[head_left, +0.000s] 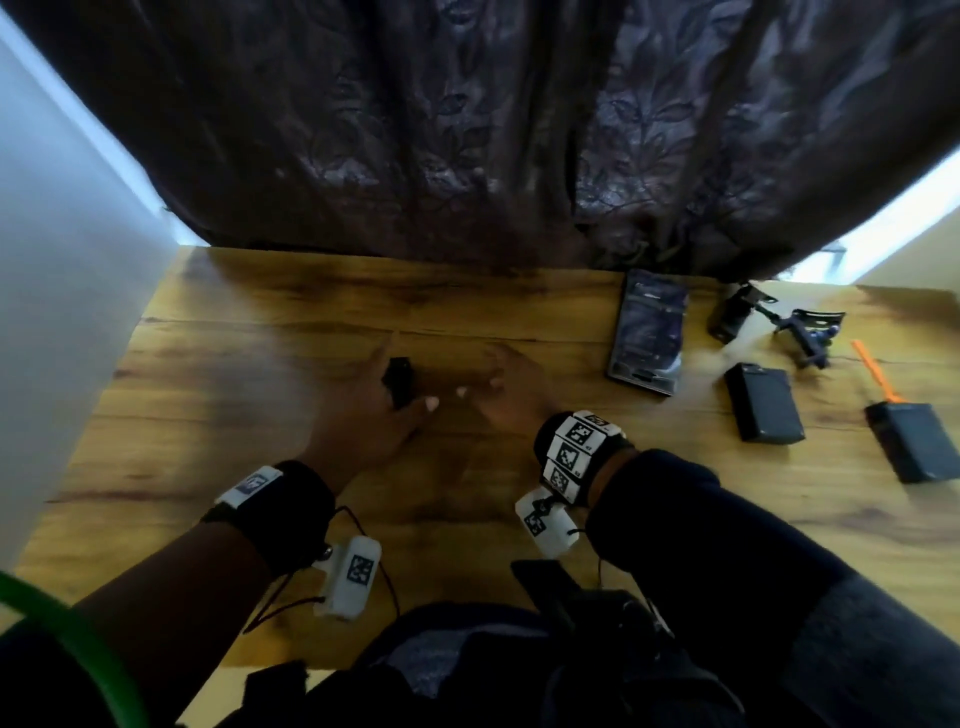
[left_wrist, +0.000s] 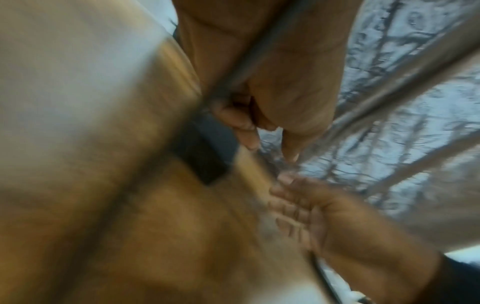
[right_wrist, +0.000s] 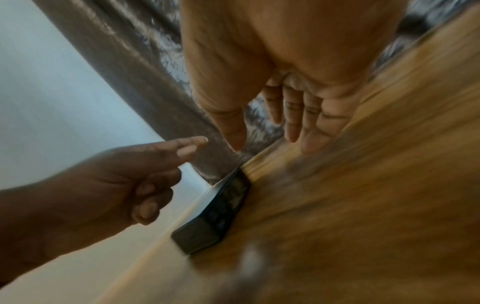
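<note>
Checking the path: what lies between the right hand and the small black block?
Head view: between right hand and black block, only bare wooden table and the thumb tip of the left hand.

Left hand (head_left: 363, 418) forward, two fingers extended, others curled — seemingly empty; right hand (head_left: 511, 395) flat, fingers straight.

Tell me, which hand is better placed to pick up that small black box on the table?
Left. The left hand hovers right beside the black box; the right hand is open but farther off.
</note>
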